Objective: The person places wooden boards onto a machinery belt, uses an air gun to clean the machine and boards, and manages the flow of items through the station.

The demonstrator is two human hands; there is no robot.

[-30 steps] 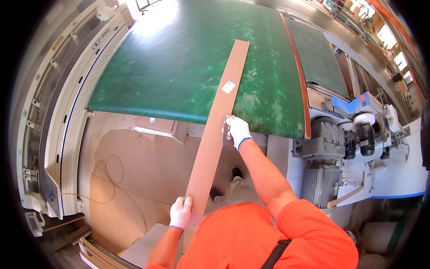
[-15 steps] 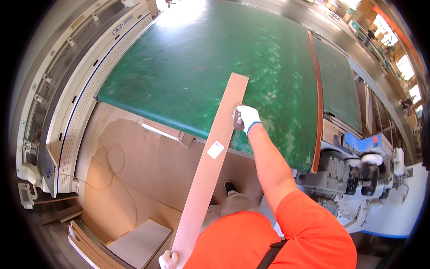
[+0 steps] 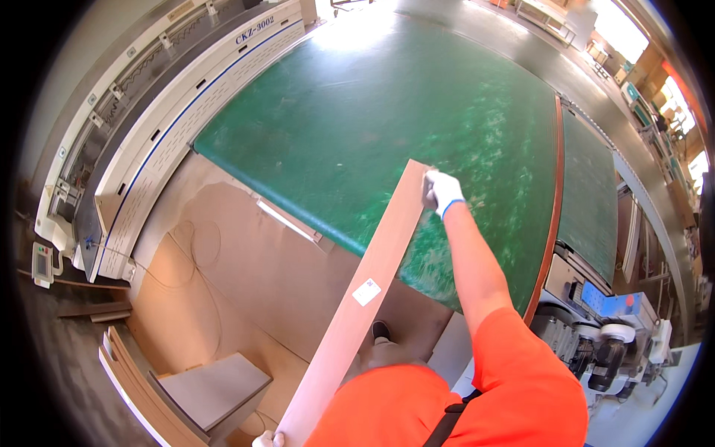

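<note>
A long, narrow board (image 3: 350, 313) with a light wood-tone face and a white label (image 3: 366, 292) slants up from the lower edge. Its far end lies over the green belt surface (image 3: 313, 141). My left hand (image 3: 268, 439), in a white glove and partly cut off by the frame, closes on the board's near end. Beside the far end, my gloved right hand (image 3: 447, 191) presses a small grey-brown block (image 3: 429, 198), like a sanding block, against the board's right edge. Motion blurs the block, and the fingers partly cover it.
A long white machine (image 3: 201, 71) borders the belt on the left. Grey and wood-tone panels (image 3: 216, 387) lie at lower left, near a loose cable (image 3: 195, 253) on the floor. At right stands machinery with motors (image 3: 611, 350) and a blue control box (image 3: 603, 299).
My right hand has slid the block along the board's edge up to the far end. The board reaches less far over the green belt, and the whole view has shifted.
</note>
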